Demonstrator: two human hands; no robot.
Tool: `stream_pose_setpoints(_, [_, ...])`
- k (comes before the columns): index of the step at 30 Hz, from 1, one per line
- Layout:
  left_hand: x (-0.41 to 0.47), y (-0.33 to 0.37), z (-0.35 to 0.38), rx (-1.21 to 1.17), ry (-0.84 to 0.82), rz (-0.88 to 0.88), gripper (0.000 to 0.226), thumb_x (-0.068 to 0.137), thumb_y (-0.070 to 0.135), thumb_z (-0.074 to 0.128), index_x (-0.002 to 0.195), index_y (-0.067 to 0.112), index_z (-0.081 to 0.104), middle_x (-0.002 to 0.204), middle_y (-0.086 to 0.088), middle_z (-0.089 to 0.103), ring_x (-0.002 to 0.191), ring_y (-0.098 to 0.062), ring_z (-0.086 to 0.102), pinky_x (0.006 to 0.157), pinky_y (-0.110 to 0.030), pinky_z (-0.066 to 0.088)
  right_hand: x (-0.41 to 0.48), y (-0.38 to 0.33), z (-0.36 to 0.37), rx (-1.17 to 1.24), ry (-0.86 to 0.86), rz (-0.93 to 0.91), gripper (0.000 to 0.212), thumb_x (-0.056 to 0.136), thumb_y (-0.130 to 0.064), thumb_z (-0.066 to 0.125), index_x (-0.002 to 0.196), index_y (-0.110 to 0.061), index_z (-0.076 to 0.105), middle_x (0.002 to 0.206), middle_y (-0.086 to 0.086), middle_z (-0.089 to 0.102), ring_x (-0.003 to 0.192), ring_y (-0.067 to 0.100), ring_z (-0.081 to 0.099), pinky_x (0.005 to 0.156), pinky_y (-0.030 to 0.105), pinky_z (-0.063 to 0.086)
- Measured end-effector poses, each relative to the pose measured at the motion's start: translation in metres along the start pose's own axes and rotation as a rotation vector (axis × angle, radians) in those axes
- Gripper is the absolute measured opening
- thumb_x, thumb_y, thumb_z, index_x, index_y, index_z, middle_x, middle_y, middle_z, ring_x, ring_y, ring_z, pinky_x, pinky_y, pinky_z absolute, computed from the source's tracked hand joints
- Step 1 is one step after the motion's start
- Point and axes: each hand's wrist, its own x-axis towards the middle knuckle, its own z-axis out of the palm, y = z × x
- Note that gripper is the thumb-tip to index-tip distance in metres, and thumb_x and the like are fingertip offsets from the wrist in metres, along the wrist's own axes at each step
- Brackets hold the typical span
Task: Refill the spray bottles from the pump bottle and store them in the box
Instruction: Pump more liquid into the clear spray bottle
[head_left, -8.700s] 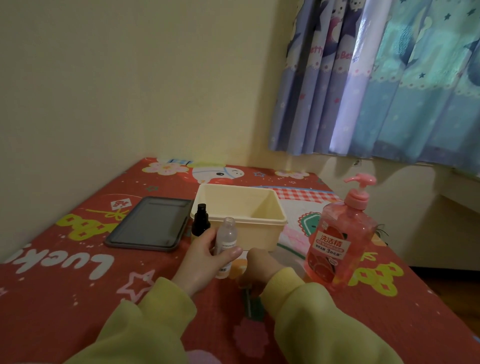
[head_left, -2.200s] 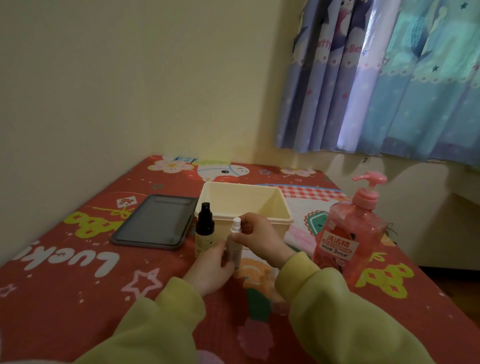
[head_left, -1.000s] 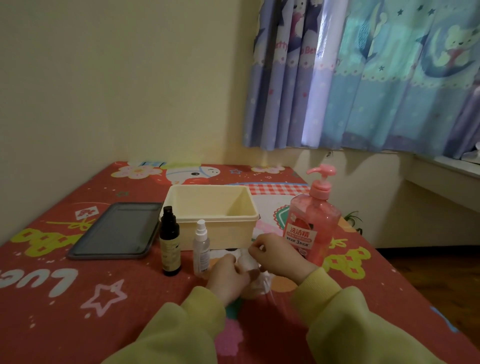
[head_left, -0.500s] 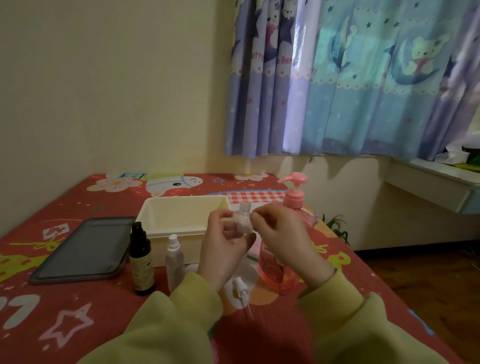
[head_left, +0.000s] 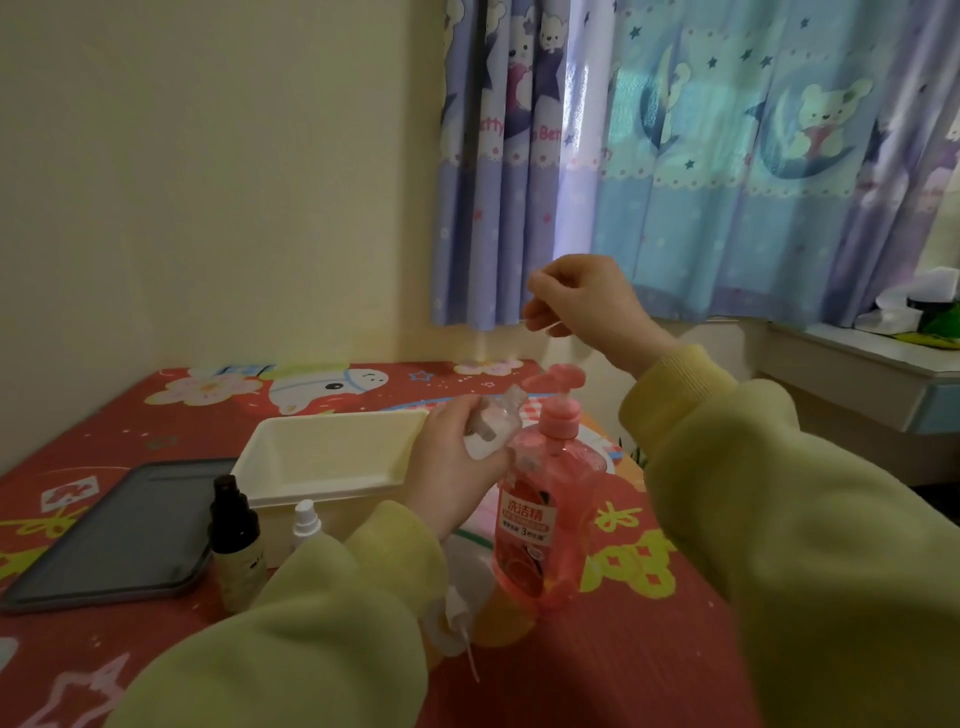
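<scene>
Toward the table's right edge, the left hand gripped the spray bottle, its neck tilted up toward the pump bottle's head, while the right hand hovered above that head, fingers curled, though I could not tell whether it held anything.

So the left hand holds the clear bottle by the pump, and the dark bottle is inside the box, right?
No: the head view shows the dark bottle on the table in front of the box, not inside. The left hand does hold the clear bottle.
</scene>
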Motion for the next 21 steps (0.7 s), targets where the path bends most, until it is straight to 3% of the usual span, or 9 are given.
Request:
stream_pose_setpoints(3, [0.003,0.001,0.000,-0.025,0.010,0.028,0.043,0.075,0.013,0.070,0.115,0.017,0.054,0.105,-0.003,0.057,0.099,-0.015,0.053,0.077,-0.018,0.041,0.008,0.007,0.007,0.007,-0.113,0.069,0.023,0.096,-0.022,0.047,0.092,-0.004,0.060,0.084,0.012,0.069,0.068,0.018,0.066,0.072,0.033,0.056])
stream_pose_setpoints(6, [0.008,0.005,-0.001,0.015,-0.009,0.067,0.044,0.076,0.017,0.069,0.118,0.019,0.053,0.103,0.000,0.057,0.098,-0.013,0.053,0.074,-0.011,0.038,0.011,0.012,0.015,0.021,-0.174,0.108,0.025,0.098,-0.024,0.044,0.088,-0.006,0.058,0.083,0.012,0.067,0.065,0.016,0.064,0.068,0.030,0.055])
stream_pose_setpoints(10, [0.014,0.014,-0.003,0.122,-0.090,0.130,0.043,0.079,0.018,0.064,0.119,0.018,0.050,0.100,-0.002,0.058,0.095,-0.017,0.055,0.082,-0.028,0.045,0.014,0.015,0.023,-0.019,-0.241,0.161,0.036,0.099,-0.029,0.040,0.105,0.002,0.057,0.089,0.016,0.067,0.069,0.021,0.064,0.071,0.035,0.054])
stream_pose_setpoints(12, [0.018,0.018,-0.004,0.194,-0.125,0.157,0.043,0.079,0.016,0.061,0.120,0.016,0.048,0.100,-0.001,0.057,0.093,-0.019,0.055,0.083,-0.034,0.047,0.015,0.014,0.027,-0.094,-0.317,0.186,0.042,0.099,-0.034,0.038,0.111,0.002,0.055,0.090,0.015,0.064,0.071,0.021,0.062,0.066,0.031,0.050])
stream_pose_setpoints(15, [0.023,0.021,-0.003,0.314,-0.138,0.217,0.043,0.078,0.018,0.057,0.119,0.016,0.045,0.102,-0.005,0.057,0.093,-0.023,0.055,0.077,-0.034,0.044,0.016,0.012,0.035,-0.318,-0.434,0.166,0.051,0.098,-0.044,0.035,0.114,0.000,0.056,0.093,0.012,0.060,0.080,0.022,0.058,0.066,0.028,0.046])
stream_pose_setpoints(18, [0.022,0.017,0.000,0.398,-0.116,0.258,0.039,0.084,0.030,0.053,0.119,0.017,0.042,0.100,-0.006,0.060,0.092,-0.026,0.056,0.076,-0.038,0.046,0.015,0.017,0.038,-0.224,-0.462,0.211,0.058,0.096,-0.053,0.030,0.125,-0.008,0.052,0.098,0.010,0.059,0.081,0.018,0.058,0.080,0.033,0.047])
stream_pose_setpoints(21, [0.019,0.010,0.004,0.439,-0.118,0.259,0.041,0.088,0.039,0.050,0.122,0.018,0.040,0.096,-0.006,0.062,0.089,-0.024,0.058,0.073,-0.038,0.046,0.013,0.023,0.040,-0.194,-0.435,0.207,0.062,0.094,-0.058,0.027,0.129,-0.012,0.049,0.094,0.009,0.064,0.076,0.015,0.060,0.077,0.031,0.047])
